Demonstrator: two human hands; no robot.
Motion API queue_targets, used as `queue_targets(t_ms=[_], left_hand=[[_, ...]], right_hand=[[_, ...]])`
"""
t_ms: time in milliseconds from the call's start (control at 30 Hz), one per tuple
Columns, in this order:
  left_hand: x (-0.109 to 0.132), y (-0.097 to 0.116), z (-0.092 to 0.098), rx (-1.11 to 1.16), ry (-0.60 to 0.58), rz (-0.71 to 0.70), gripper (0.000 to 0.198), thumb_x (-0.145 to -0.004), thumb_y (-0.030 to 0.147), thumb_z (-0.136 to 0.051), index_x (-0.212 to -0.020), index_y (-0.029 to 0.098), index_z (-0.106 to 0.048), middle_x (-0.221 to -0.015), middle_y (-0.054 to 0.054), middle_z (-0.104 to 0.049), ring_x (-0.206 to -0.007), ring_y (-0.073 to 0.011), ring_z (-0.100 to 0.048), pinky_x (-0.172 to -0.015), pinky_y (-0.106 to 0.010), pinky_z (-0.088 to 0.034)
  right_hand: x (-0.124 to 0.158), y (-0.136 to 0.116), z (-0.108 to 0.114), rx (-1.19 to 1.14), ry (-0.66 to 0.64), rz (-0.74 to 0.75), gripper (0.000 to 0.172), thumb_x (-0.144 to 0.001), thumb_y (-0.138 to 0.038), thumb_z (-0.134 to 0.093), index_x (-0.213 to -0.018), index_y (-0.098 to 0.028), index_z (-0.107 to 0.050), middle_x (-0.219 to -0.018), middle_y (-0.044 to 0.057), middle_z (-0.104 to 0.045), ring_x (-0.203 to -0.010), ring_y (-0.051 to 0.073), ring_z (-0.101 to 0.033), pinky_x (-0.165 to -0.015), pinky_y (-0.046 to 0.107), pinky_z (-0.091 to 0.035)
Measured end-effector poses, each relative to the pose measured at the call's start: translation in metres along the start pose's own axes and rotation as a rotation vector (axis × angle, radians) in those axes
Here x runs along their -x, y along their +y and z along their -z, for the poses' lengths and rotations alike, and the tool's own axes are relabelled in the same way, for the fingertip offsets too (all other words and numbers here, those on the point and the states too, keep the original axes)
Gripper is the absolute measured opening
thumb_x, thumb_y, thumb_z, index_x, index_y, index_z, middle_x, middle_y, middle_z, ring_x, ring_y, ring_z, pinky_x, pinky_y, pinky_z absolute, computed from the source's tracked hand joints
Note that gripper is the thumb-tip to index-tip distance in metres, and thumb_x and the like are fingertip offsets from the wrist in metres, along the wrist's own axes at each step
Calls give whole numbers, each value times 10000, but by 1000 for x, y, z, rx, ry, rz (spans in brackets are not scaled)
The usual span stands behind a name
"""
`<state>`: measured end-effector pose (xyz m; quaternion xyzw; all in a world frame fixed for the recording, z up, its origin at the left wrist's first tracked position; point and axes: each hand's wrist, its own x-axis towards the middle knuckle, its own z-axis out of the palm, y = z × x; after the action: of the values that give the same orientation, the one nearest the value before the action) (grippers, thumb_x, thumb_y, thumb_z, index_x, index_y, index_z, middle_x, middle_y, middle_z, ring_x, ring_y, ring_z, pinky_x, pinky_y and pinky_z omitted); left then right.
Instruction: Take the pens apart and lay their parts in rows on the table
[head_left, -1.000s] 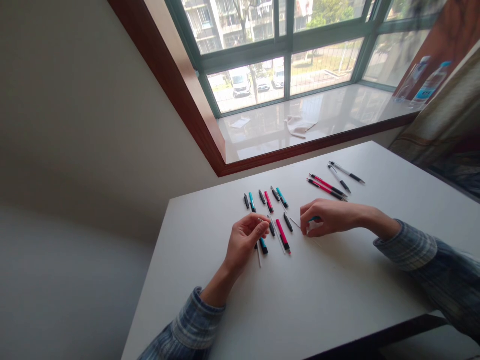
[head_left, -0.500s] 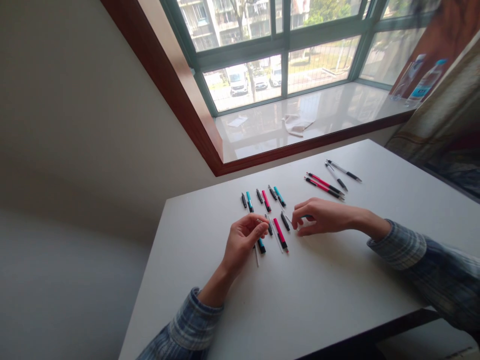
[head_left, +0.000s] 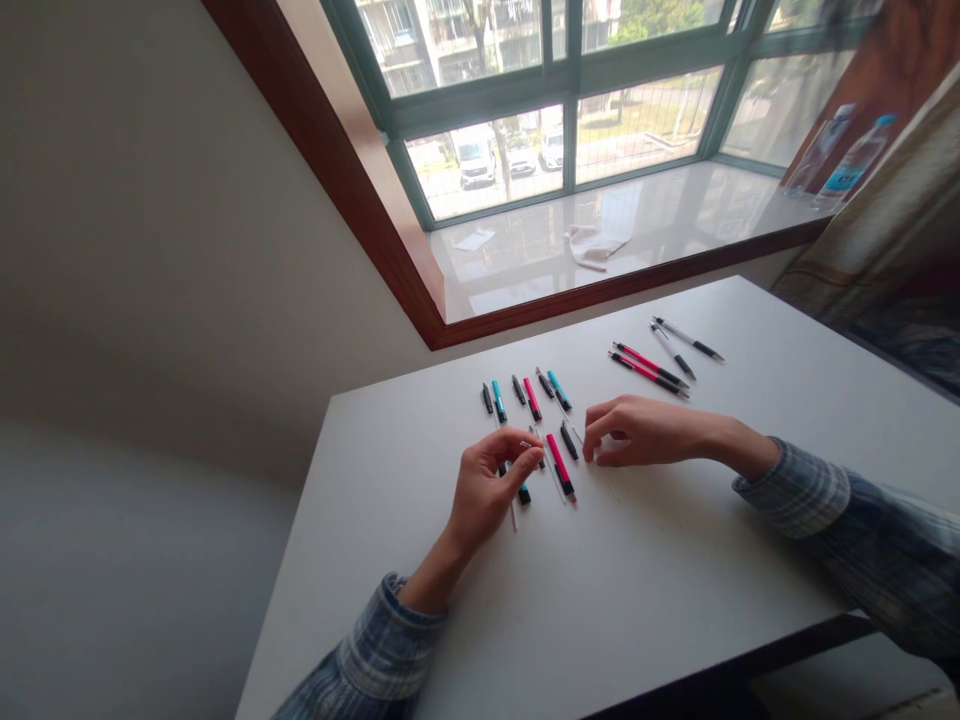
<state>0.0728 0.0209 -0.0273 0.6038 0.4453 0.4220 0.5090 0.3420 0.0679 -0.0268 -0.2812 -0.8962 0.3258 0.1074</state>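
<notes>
My left hand (head_left: 491, 485) is closed in a pinch on a small silvery piece that looks like a pen spring (head_left: 527, 444). Beneath and beside that hand lie parts of taken-apart pens, partly covered by it. A pink pen barrel (head_left: 559, 466) rests just right of my left fingertips, beside a thin white refill (head_left: 553, 476). My right hand (head_left: 637, 430) touches down near the table with thumb and fingertips together. What they pinch, if anything, is hidden. A black pen part (head_left: 569, 441) and the end of another white refill (head_left: 576, 433) lie at its fingertips.
Behind the hands, teal barrels (head_left: 559, 390), a pink barrel (head_left: 532, 398) and black pen parts (head_left: 487, 398) lie in a row. Two pink pens (head_left: 649, 370) and two white-and-black pens (head_left: 688, 339) are farther right on the white table (head_left: 600, 590). Bottles (head_left: 855, 165) stand on the windowsill.
The thumb and fingers of my right hand have drawn together. My left hand has shifted slightly right, still pinching the small piece.
</notes>
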Motion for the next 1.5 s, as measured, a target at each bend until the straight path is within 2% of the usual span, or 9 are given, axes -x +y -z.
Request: queue_targets(t_ms=[167, 533, 967, 1033, 1200, 1267, 1500], left_hand=[[0, -1, -1, -76, -28, -44, 211, -860, 368, -785, -883, 160, -761, -810, -54, -715, -720, -157, -631, -683, -256, -514], [-1, -1, -2, -55, -46, -54, 160, -875, 318, -778, -888, 161, -752, -797, -35, -709, -714, -139, -636, -674, -234, -504], [-1, 1, -5, -68, -47, -64, 163, -885, 307, -760, -888, 144, -744, -810, -42, -714, -710, -133, -624, -684, -238, -507], [0, 0, -5, -76, -49, -65, 169, -888, 313, -757, -894, 144, -744, -809, -44, -715, -708, -135, -625, -685, -242, -508], [0, 0, -4, -84, -52, -66, 184, -891, 329, -757, -913, 147, -751, -826, -48, -716, -710, -137, -624, -682, -246, -507], [-1, 0, -4, -81, -52, -63, 191, -891, 336, -757, -912, 146, -751, -817, -49, -712, -705, -138, -620, -676, -248, -505], [0, -2, -3, -81, -62, -62, 188, -896, 334, -754, -921, 148, -749, -820, -48, -714, -714, -139, -624, -689, -247, -508]], right_hand=[[0, -1, -1, 26, 14, 9, 151, -931, -237, -659, -1006, -228, -790, -976, 37, -704, -715, 125, -600, -700, 255, -441], [-2, -5, -5, 80, 46, 1, 141, -940, -248, -653, -1002, -242, -780, -1056, 31, -696, -737, 129, -617, -741, 271, -445], [-1, -8, -5, 84, 64, 13, 135, -914, -192, -660, -1018, -229, -737, -1015, 26, -702, -717, 122, -590, -685, 248, -414], [-1, -10, -4, 86, 79, -16, 190, -899, -182, -659, -1072, -232, -719, -946, 18, -694, -720, 129, -585, -661, 239, -399], [-1, -11, -7, 144, 76, -61, 498, -855, -86, -584, -1313, -270, -653, -742, -28, -644, -611, 120, -503, -614, 236, -340], [-1, -10, -8, 168, 67, -60, 534, -848, -75, -565, -1334, -277, -654, -706, -30, -630, -591, 122, -483, -604, 240, -322], [-1, -9, -4, 128, 65, -69, 369, -886, -146, -607, -1229, -251, -694, -767, -13, -679, -621, 123, -540, -626, 233, -356]])
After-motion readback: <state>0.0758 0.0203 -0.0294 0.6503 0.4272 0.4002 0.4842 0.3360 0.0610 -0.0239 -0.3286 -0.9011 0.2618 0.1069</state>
